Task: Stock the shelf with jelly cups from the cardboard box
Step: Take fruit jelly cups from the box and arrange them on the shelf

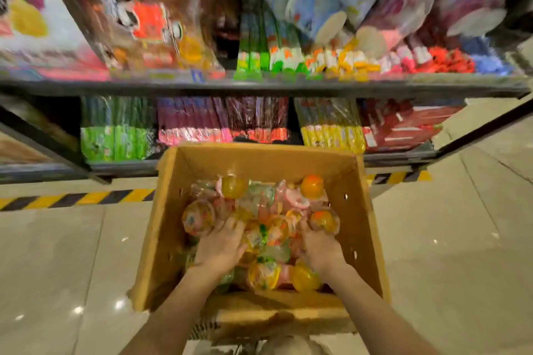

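Jelly cups (pixel 261 228) heaped in cardboard box (pixel 357 210), both hands' fingers buried among them, grip state unclear

I see a tiled floor (pixel 432 268) carrying the box (pixel 364 225), with striped tape (pixel 78 199) at the far shelf (pixel 259 88), packets on it.
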